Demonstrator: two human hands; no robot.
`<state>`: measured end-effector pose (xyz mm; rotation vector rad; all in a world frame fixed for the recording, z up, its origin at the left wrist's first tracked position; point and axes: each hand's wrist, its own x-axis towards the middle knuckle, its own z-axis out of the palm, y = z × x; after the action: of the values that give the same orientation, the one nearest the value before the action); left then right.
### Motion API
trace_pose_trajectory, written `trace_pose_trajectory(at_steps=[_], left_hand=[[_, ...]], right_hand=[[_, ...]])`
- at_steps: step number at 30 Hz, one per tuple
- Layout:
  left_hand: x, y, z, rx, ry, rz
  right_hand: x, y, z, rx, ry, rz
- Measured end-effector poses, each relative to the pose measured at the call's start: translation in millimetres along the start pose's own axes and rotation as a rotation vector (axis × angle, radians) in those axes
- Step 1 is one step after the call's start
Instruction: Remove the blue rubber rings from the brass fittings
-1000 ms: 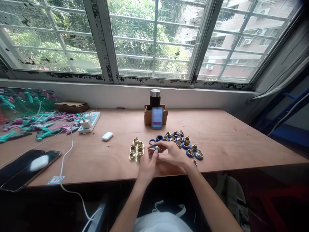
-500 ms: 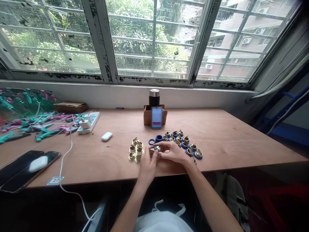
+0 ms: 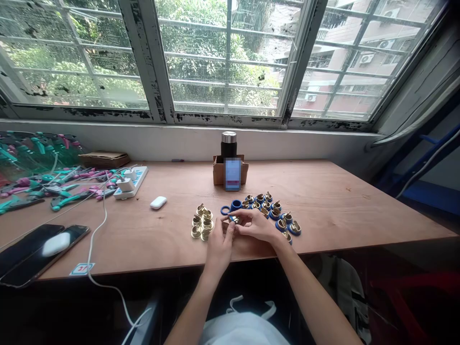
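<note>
Between my fingertips is a small gold metal fitting with a blue ring (image 3: 234, 219), partly hidden by the fingers. My left hand (image 3: 220, 240) is closed on it from the left, thumb against its near side. From the right, my right hand (image 3: 258, 226) pinches the same piece. Several plain gold metal fittings (image 3: 202, 222) stand in a cluster left of my hands. Beyond and to the right are several gold fittings seated in blue rings (image 3: 275, 213). A loose blue ring (image 3: 225, 210) and a taller blue collar (image 3: 236, 205) lie just past my fingers.
A phone (image 3: 233, 174) leans on a small cardboard box (image 3: 218, 171) holding a black bottle (image 3: 229, 147). Leftward are a white case (image 3: 158, 202), a power strip (image 3: 138, 183), pliers (image 3: 72, 196), phones (image 3: 53, 251) and a white cable (image 3: 94, 235). A window (image 3: 226, 62) lies behind.
The view has shifted very slightly. Both hands stay nearly in place around the fitting, with only a slight change in how it shows between the fingers.
</note>
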<state>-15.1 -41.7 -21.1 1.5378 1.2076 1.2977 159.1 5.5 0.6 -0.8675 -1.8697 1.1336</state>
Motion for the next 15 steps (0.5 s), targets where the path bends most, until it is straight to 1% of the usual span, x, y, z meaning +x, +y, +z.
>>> trace_pose_trajectory(at_steps=[4,8,12,15], left_hand=[[-0.2,0.7,-0.4,0.013,0.003,0.01],[0.0,0.6,-1.0,0.016,-0.011,0.014],[0.8,-0.6,-0.4,-0.009,-0.009,0.004],[0.9,-1.5,0.1,-0.015,-0.013,0.001]], right_hand=[[-0.3,-3.9,0.7,-0.044,-0.002,-0.01],[-0.4,-9.7,4.5,-0.136,0.006,-0.017],[-0.1,-13.5,9.0,-0.271,0.038,-0.082],[-0.2,-14.5,10.5,-0.329,0.056,-0.119]])
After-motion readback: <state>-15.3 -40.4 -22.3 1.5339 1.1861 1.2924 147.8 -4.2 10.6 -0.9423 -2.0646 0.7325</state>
